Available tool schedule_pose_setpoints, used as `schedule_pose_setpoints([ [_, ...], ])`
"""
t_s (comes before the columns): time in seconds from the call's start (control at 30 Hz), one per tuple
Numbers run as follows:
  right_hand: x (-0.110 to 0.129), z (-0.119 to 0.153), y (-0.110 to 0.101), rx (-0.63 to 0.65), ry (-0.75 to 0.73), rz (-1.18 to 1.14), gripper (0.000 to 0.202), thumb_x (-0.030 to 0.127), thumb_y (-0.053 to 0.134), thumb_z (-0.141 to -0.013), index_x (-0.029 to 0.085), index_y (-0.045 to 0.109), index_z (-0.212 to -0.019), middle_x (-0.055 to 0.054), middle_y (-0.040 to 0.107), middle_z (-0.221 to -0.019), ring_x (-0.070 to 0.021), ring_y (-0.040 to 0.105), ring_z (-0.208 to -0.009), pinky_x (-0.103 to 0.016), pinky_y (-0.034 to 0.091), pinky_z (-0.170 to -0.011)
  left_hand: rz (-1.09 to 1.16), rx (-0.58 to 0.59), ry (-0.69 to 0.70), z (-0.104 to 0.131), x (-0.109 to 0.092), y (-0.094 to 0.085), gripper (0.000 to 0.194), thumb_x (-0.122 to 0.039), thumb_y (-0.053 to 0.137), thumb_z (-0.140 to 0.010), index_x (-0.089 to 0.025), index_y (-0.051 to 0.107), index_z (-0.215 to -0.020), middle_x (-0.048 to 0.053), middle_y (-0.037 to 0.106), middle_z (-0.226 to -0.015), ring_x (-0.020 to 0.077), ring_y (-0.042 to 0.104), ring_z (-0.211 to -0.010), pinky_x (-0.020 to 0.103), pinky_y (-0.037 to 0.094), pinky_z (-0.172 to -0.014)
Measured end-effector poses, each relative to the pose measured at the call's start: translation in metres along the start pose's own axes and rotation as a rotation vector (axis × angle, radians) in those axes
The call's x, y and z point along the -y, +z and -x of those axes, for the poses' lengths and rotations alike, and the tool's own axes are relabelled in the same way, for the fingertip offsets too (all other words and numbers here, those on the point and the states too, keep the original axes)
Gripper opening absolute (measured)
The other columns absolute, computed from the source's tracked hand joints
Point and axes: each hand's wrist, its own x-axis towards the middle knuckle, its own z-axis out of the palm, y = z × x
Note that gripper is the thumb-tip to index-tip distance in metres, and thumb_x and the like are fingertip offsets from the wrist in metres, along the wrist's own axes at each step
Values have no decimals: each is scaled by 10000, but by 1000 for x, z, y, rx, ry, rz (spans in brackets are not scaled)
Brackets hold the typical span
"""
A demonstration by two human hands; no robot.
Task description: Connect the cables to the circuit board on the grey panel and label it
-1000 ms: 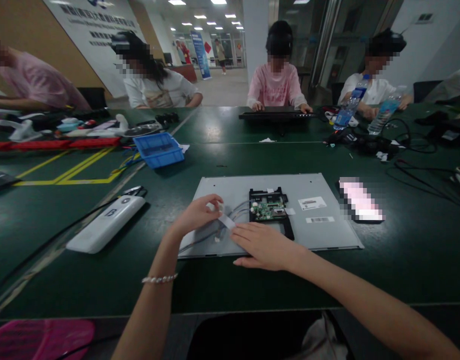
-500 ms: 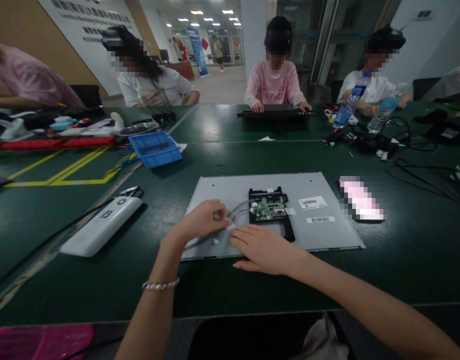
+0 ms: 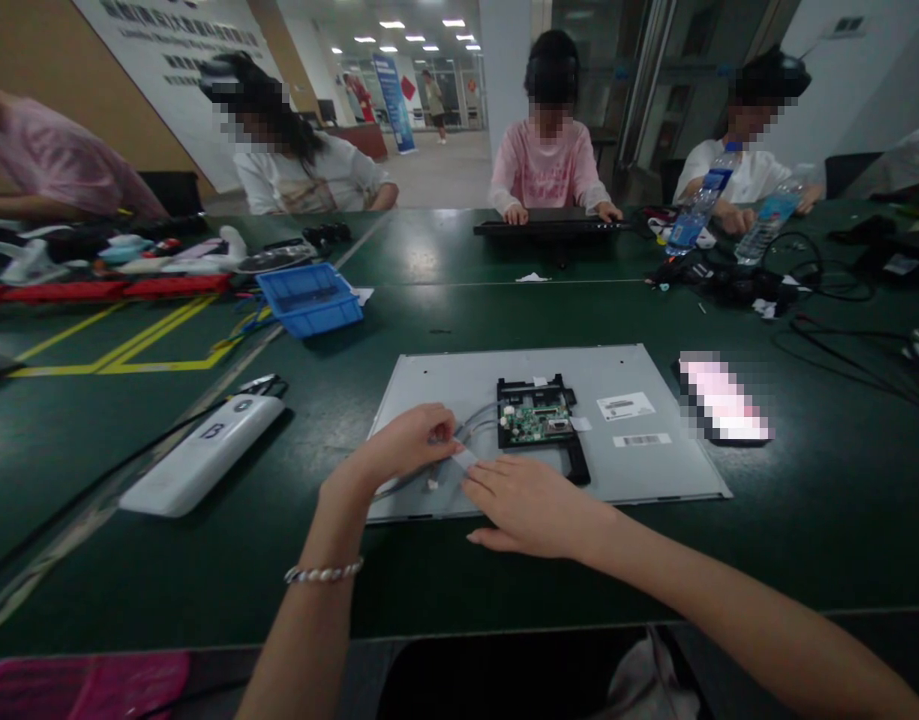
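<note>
A flat light-grey panel (image 3: 616, 460) lies on the table, with a green circuit board (image 3: 535, 423) in a black frame (image 3: 577, 462) on its back. Grey cables (image 3: 480, 414) run from the board's left side toward the panel's lower-left edge. Over these cables, my left hand (image 3: 406, 442) pinches one end of a short whitish strip of tape (image 3: 465, 457) between thumb and finger. My right hand (image 3: 530, 505) lies palm down with fingers stretched out, its fingertips at the strip's other end. A small pale piece (image 3: 432, 484) sits on the panel below the left fingers.
Left of the panel is a white power bank (image 3: 204, 455) with a black cable. A phone (image 3: 723, 400) lies to the right. Farther back are a blue bin (image 3: 309, 302), a black keyboard (image 3: 553, 229) under another person's hands, and plastic bottles (image 3: 699, 205).
My right hand has slid slightly down, and a little more of the tape strip shows between the hands. The left hand keeps its pinch, and the panel stays in place.
</note>
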Motion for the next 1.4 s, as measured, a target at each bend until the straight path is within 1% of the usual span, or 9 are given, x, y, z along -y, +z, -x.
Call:
schedule_pose_setpoints([
  [0.37,5,2,-5,33,0,-8,342,373,461,-896,81,578,-1031,-181,633,-1085,-262,585,-1017,-396,451,-870,123,-30,-74,4,8,1,193,-366,528,-790,-181,581,-805,11,562,-762,147,519,-687,259,395,-644],
  [0.5,-3,11,-17,17,18,-78,338,362,453,-902,104,568,-1089,-148,631,-1109,-242,577,-1034,-378,456,-876,87,-38,-40,5,4,-1,193,-364,526,-795,-178,578,-810,12,553,-756,147,512,-685,259,386,-642],
  [0.57,-17,23,-28,-24,84,-107,333,352,448,-904,144,560,-1139,-113,625,-1136,-230,572,-1041,-379,461,-871,49,-46,-33,5,0,-2,208,-384,538,-794,-180,573,-808,14,546,-761,152,509,-695,264,381,-647],
  [0.7,-69,55,-45,-121,398,-139,284,315,438,-900,210,603,-1105,-58,644,-1091,-213,592,-984,-385,467,-850,9,-131,-33,6,-6,-5,230,-405,550,-796,-183,556,-853,25,532,-832,165,508,-752,277,387,-683],
  [0.8,-105,75,-45,-117,555,-192,252,251,488,-852,185,647,-1035,-75,661,-1006,-212,604,-927,-368,467,-832,15,-229,-35,7,-8,-7,257,-406,512,-829,-185,537,-957,36,516,-911,168,507,-807,293,403,-742],
  [0.9,-122,85,-36,-100,632,-296,249,217,542,-797,179,664,-1011,-81,655,-990,-194,611,-867,-330,478,-788,28,-262,-59,8,-6,-7,293,-430,478,-852,-190,522,-1013,42,512,-953,172,511,-835,314,412,-786],
  [1.13,-119,85,-18,-137,635,-364,229,323,603,-775,204,681,-954,-72,622,-959,-196,594,-854,-338,473,-747,27,-236,-78,9,2,-7,262,-408,468,-863,-188,527,-993,39,539,-904,176,525,-808,319,425,-763],
  [1.27,-116,85,-17,-153,637,-395,233,312,617,-763,219,668,-971,-61,599,-998,-188,587,-881,-349,470,-768,24,-274,-98,9,4,-8,243,-375,454,-875,-191,531,-1014,45,533,-950,168,528,-816,322,432,-775],
  [1.4,-115,84,-14,-192,648,-413,155,286,613,-762,208,669,-883,-54,610,-974,-178,595,-864,-341,471,-766,25,-278,-117,9,6,-7,242,-367,439,-886,-191,542,-1017,51,527,-984,164,535,-812,322,442,-771],
])
